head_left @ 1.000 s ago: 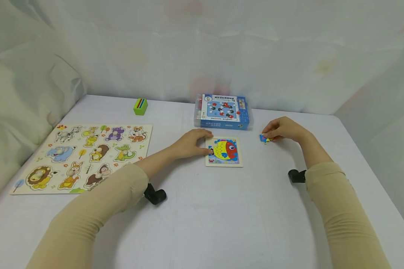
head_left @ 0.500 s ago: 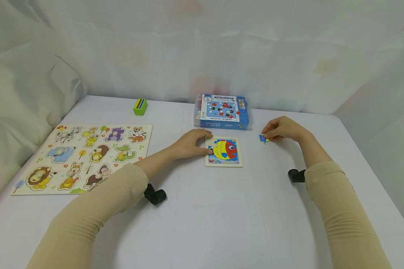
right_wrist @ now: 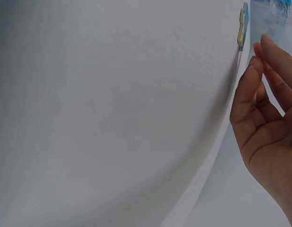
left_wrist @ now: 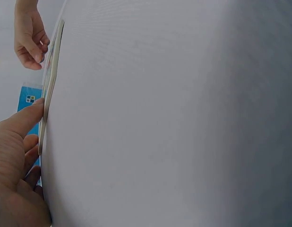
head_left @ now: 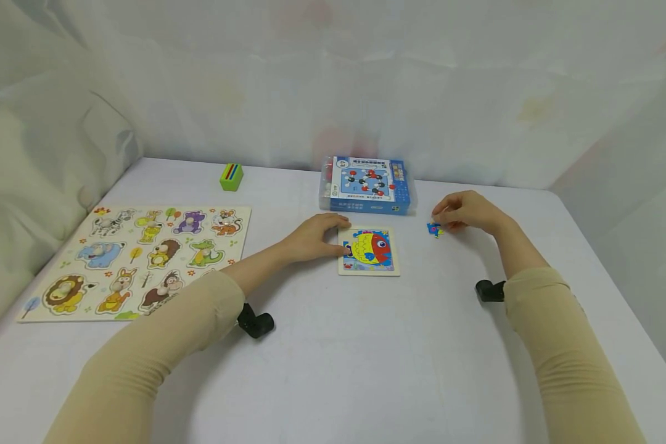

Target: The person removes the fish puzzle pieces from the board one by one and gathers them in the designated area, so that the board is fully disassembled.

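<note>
The small square fish puzzle (head_left: 373,250) lies flat on the white table, a yellow and red fish on its face. At its left side my left hand (head_left: 309,239) grips the frame, thumb on the left edge and fingers at the upper left corner. In the left wrist view the thumb of this hand (left_wrist: 16,165) rests over the edge of the thin board (left_wrist: 52,75). A small blue and yellow puzzle piece (head_left: 434,230) lies right of the board. Just beyond it is my right hand (head_left: 468,211); the right wrist view shows a gap between its loosely bent fingers and the piece (right_wrist: 243,27).
Behind the fish puzzle stands a blue boxed set (head_left: 370,185) with a molecule picture. A large animal knob puzzle (head_left: 135,262) lies at the left, partly under my left forearm. Farther back is a green block (head_left: 231,177) with coloured stripes. Black camera mounts jut from both wrists.
My right fingers have let go of the small piece and drawn slightly up and away from it. The left hand and the fish puzzle have not visibly moved.
</note>
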`<action>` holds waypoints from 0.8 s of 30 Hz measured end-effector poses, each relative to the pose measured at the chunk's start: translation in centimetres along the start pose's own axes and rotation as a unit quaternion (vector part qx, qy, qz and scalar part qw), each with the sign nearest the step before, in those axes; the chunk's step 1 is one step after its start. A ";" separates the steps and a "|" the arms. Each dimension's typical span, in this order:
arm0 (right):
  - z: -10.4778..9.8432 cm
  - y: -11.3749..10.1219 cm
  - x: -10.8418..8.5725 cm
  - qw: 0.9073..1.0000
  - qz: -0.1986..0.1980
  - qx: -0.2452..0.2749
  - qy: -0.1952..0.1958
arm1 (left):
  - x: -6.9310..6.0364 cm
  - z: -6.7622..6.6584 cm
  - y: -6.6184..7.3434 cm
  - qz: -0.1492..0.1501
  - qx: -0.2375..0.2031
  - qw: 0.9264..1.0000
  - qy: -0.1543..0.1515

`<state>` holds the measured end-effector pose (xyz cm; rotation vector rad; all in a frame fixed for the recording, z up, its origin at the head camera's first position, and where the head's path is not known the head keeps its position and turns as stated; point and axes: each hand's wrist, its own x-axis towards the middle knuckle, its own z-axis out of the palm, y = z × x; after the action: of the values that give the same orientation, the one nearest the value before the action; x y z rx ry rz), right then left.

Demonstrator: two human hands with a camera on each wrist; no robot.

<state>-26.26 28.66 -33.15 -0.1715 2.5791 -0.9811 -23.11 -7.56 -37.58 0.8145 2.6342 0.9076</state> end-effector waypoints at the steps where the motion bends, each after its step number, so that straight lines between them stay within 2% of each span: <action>1: -0.1 -0.1 -0.1 1.000 -0.002 0.003 0.006 | 0.0 0.0 0.1 -0.001 -0.001 1.000 0.000; 5: -0.5 -0.7 -0.3 0.999 -0.016 0.019 0.024 | -0.1 -0.2 0.3 -0.004 -0.005 1.000 -0.002; 12: -0.5 -3.1 -0.7 0.997 -0.058 0.021 0.038 | -0.2 -0.2 0.3 -0.009 -0.004 1.000 -0.001; 17: 0.9 -4.8 -0.4 0.995 -0.086 0.037 0.039 | -0.2 -0.2 0.2 -0.010 -0.007 1.000 -0.003; 24: 3.7 -7.0 0.3 0.993 -0.112 0.028 -0.004 | -0.1 -0.1 0.2 -0.009 -0.006 1.000 -0.008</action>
<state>-25.27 21.04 -31.16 -0.4573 2.5627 -1.1259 -23.01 -7.59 -37.36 0.7904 2.6153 0.9071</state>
